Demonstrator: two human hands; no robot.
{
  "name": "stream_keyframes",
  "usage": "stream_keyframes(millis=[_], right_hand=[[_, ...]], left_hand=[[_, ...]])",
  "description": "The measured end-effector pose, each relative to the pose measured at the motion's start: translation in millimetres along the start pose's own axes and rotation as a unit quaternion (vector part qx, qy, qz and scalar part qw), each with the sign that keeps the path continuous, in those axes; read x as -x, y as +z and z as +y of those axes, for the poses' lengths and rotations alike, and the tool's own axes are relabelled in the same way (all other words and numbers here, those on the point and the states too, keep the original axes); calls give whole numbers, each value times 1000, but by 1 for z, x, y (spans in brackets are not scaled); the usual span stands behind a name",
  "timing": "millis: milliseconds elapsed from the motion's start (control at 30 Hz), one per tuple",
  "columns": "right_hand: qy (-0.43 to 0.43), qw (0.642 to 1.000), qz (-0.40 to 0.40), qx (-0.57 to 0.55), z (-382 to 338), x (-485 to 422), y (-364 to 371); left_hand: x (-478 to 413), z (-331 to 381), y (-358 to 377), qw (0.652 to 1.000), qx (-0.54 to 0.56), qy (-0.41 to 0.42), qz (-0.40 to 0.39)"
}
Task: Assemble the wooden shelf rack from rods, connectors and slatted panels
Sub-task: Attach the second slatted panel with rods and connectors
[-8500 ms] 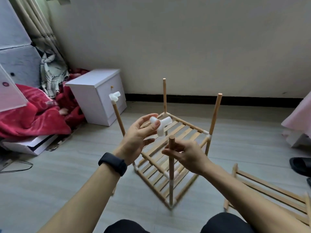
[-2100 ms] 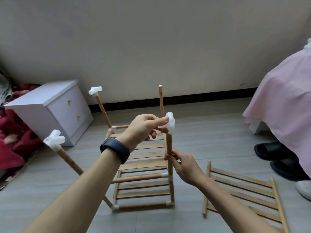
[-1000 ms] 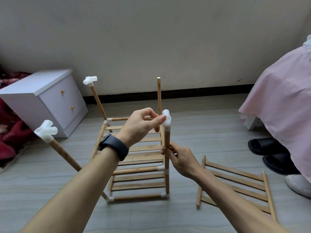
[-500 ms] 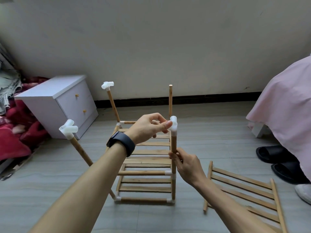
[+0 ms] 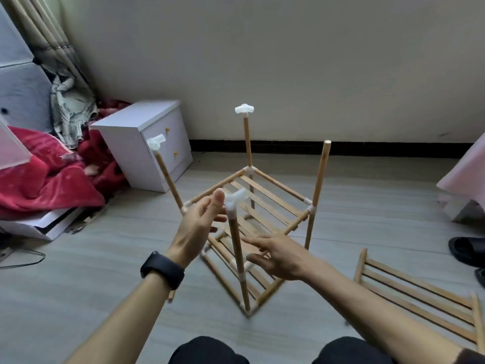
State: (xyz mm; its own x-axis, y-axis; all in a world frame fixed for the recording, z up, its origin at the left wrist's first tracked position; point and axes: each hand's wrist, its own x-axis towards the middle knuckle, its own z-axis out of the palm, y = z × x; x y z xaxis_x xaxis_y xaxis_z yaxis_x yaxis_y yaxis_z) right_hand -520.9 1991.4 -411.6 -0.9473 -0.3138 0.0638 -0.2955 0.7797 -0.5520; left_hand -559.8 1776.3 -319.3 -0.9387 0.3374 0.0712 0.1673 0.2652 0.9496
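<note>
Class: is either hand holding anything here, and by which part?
Nothing is held. The left hand is open beside the white connector on the nearest rod; the right hand is open, fingers spread, lower beside that rod.

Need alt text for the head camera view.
The open left hand and right hand flank the nearest upright wooden rod, capped by a white plastic connector, on a half-built wooden shelf rack on the floor. Three of four uprights carry connectors; a loose slatted wooden panel lies right.

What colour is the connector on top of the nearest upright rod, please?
The connector is white, shown best in the head view.
</note>
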Motion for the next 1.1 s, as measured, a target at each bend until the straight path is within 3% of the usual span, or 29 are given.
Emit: stream_keyframes(millis=[100, 200, 300, 500, 600, 800, 933, 1000, 1100], right_hand=[[107, 992, 52, -38, 27, -4, -9], [201, 967, -45, 151, 63, -4, -8], [198, 953, -105, 206, 84, -6, 6], [153, 950, 19, 270, 86, -19, 24], [107, 962, 42, 247, 75, -21, 38], [92, 978, -30, 185, 64, -21, 63], [91, 971, -53, 215, 57, -35, 64], [105, 965, -53, 235, 52, -39, 74], [138, 951, -39, 273, 47, -42, 95]], left_hand=[[24, -22, 9, 996, -71, 38, 33], [26, -29, 16, 975, -167, 88, 114], [19, -31, 18, 963, -205, 123, 125], [2, -41, 6, 934, -266, 159, 178], [-6, -54, -14, 927, -266, 124, 234], [-58, -59, -41, 924, -243, 39, 292], [-89, -65, -43, 931, -184, -11, 316], [-93, -81, -45, 942, -151, -35, 298], [-67, -135, -45, 957, -165, -113, 208]])
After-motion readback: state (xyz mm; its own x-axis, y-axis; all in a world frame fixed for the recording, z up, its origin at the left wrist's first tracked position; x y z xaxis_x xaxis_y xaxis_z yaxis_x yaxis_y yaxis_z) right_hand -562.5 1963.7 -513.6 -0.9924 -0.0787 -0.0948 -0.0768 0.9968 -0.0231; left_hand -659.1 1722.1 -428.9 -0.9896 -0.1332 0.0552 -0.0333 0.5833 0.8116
